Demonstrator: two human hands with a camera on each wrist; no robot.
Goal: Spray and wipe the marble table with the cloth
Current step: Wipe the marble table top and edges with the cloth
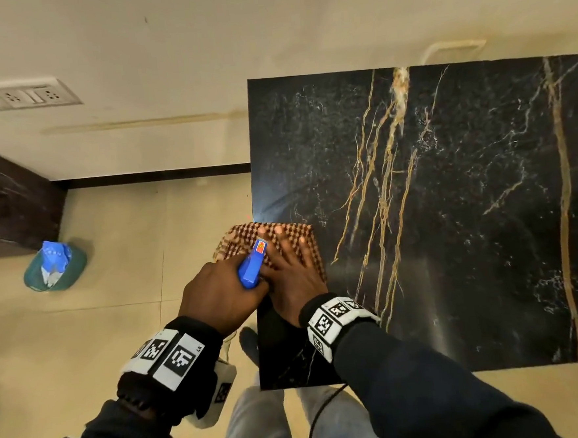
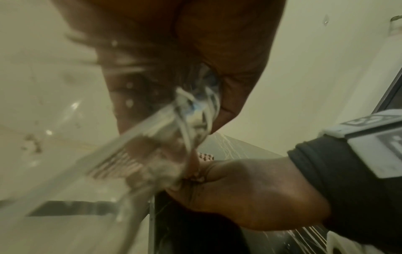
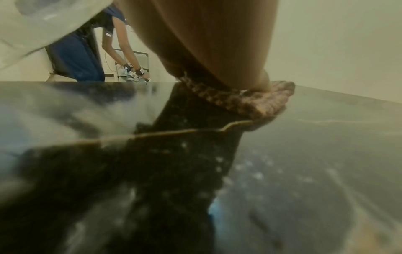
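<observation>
A black marble table [image 1: 451, 207] with gold veins fills the right of the head view. A brown waffle-weave cloth [image 1: 241, 236] lies at the table's left edge, partly hanging over it. My right hand [image 1: 290, 263] presses flat on the cloth with straight, spread fingers; the cloth [image 3: 256, 101] shows bunched under that hand in the right wrist view. My left hand [image 1: 217, 292] grips a spray bottle with a blue head [image 1: 251, 266], held just left of the right hand above the cloth. The clear bottle body [image 2: 135, 154] appears blurred in the left wrist view.
Beige tiled floor [image 1: 117, 333] lies left of the table. A teal bin with a blue bag [image 1: 53, 266] stands on the floor at left, beside dark furniture [image 1: 9, 204]. A wall socket plate [image 1: 26, 97] is at upper left. Another person [image 3: 87, 56] stands beyond the table.
</observation>
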